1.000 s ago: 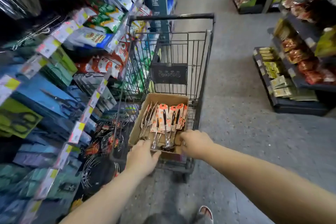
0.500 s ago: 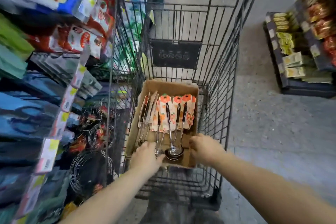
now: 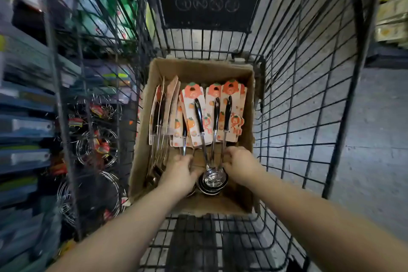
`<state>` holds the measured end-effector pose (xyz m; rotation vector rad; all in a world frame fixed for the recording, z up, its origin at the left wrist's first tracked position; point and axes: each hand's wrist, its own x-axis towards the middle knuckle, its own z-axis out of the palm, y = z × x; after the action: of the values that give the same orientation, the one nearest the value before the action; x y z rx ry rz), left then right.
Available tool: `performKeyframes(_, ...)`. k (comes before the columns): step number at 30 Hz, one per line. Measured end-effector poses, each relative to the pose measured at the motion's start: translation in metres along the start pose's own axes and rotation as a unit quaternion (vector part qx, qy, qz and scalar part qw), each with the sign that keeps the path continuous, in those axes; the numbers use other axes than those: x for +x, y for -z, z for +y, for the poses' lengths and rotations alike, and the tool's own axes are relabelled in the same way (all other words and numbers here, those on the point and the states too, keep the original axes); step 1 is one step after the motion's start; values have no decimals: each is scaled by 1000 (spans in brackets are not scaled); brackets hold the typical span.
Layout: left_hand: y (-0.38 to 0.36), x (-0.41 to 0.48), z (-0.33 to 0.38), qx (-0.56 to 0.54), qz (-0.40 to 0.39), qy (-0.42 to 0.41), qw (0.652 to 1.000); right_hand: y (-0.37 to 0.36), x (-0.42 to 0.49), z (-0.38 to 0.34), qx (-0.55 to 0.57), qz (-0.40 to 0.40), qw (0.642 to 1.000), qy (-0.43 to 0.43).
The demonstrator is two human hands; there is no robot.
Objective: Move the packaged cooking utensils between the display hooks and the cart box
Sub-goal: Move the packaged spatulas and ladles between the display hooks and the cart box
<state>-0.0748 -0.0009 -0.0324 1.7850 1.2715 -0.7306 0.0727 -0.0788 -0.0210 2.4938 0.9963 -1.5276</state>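
A cardboard box [image 3: 198,68] sits in the black wire cart [image 3: 309,117]. It holds several packaged ladles [image 3: 212,117] with black handles on orange-and-white cards, their steel bowls [image 3: 213,179] stacked at the near end. More packaged utensils [image 3: 159,115] stand on edge along the box's left wall. My left hand [image 3: 180,172] reaches into the box, its fingers curled over the steel stems left of the bowls. On the other side, my right hand [image 3: 240,164] has its fingers curled against the rightmost ladle stems. The fingertips of both hands are hidden.
Blurred display shelves on the left carry round wire racks [image 3: 97,146] with red tags and flat blue packs [image 3: 26,126]. A black placard [image 3: 207,2] hangs on the cart's far wall. Grey floor [image 3: 364,139] lies to the right, with stocked shelves [image 3: 393,20] beyond.
My head has come forward and down over the cart. Both hands have moved from the box's near edge into the box and closed in on the ladle stems.
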Motion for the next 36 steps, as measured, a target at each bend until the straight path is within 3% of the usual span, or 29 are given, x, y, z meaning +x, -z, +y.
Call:
performKeyframes(9, -38, 67, 18, -104, 0, 51, 993, -36, 65, 10, 135, 22, 982, -132)
performKeyframes(18, -59, 91, 17, -299, 75, 89, 947, -45, 85, 18, 265, 64, 952, -141)
performKeyframes(26, -57, 96, 20, -202, 106, 103, 968, -44, 77, 18, 270, 63, 953, -125)
performKeyframes(33, -58, 87, 10, -261, 160, 68, 950, -44, 74, 14, 246, 67, 961, -104)
performKeyframes(36, -56, 82, 8, -259, 142, 39, 955, -41, 74, 11, 234, 63, 964, -107)
